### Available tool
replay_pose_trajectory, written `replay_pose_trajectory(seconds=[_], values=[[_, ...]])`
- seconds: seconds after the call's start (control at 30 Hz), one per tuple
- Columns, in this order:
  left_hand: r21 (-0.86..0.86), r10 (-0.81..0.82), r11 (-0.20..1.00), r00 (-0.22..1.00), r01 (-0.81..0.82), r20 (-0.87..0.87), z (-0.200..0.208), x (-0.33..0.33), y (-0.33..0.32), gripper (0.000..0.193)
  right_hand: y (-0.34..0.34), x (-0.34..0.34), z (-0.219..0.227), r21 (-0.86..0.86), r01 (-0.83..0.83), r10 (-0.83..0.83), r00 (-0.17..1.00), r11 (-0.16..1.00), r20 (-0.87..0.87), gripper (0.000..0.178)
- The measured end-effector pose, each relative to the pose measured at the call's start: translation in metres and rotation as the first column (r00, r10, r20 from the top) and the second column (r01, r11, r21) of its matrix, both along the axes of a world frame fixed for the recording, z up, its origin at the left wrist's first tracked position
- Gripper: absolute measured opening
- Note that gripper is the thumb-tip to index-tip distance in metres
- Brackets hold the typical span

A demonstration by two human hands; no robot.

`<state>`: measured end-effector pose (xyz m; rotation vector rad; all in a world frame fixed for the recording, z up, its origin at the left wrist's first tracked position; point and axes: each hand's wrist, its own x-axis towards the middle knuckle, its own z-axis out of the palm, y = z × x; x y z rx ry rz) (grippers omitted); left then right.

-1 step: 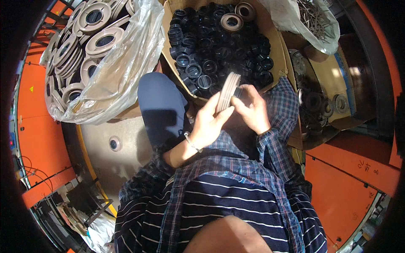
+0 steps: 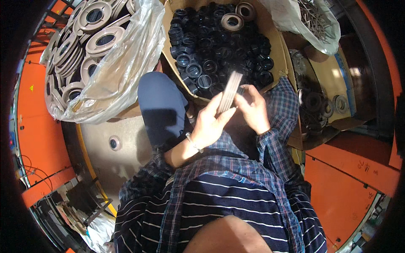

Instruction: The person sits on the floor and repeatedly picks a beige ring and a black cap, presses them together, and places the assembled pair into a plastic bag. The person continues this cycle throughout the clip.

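My left hand [image 2: 209,121] grips a small stack of beige flanged rings [image 2: 230,92] by the lower edge, thumb on the near side. The stack stands tilted, almost edge-on, in front of a box of black parts. My right hand [image 2: 254,111] is closed at the right face of the stack, its thumb and fingers pinching a small black round cap [image 2: 241,90] there. That cap is mostly hidden by the fingers. I cannot tell whether it touches the rings.
A cardboard box [image 2: 167,63] of black round caps [image 2: 204,81] stands ahead, with two beige rings [image 2: 232,22] on top. At left is a plastic bag [image 2: 126,71] of beige rings with black centres. One ring [image 2: 114,143] lies on the floor. Metal rings [image 2: 340,103] lie at right.
The stack of beige rings has turned slightly in my left hand and now shows more edge-on. My right hand has stayed almost in place.
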<state>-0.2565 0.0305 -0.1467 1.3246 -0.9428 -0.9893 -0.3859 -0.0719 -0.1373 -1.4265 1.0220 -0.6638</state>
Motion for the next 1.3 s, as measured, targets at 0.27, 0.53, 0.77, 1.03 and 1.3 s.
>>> replay_pose_trajectory(seconds=[0.27, 0.53, 0.77, 1.03, 1.3], values=[[-0.141, -0.098, 0.982, 0.979, 0.125, 0.181, 0.003, 0.003, 0.006, 0.052, 0.001, -0.003, -0.006, 0.587, -0.108, -0.112, 0.939, 0.803, 0.326, 0.036], [-0.009, -0.023, 1.0, 0.875, 0.021, -0.484, -0.003, 0.017, -0.009, 0.039, 0.003, -0.011, 0.011, -0.48, -0.187, 0.045, 0.955, 0.857, -0.292, 0.056], [0.024, -0.058, 0.997, 0.937, 0.071, -0.345, -0.001, 0.018, -0.005, 0.041, 0.002, -0.01, 0.006, -0.537, -0.184, 0.025, 0.957, 0.823, -0.29, 0.058], [-0.046, -0.003, 0.999, 0.999, 0.005, 0.043, 0.003, 0.001, 0.002, 0.048, 0.0, -0.003, -0.002, 0.368, -0.045, 0.024, 0.998, 0.929, 0.062, 0.049], [0.007, -0.009, 1.0, 0.911, 0.012, -0.413, -0.018, 0.015, -0.006, 0.044, -0.012, -0.015, 0.005, -0.346, -0.333, 0.228, 0.923, 0.877, -0.311, 0.079]])
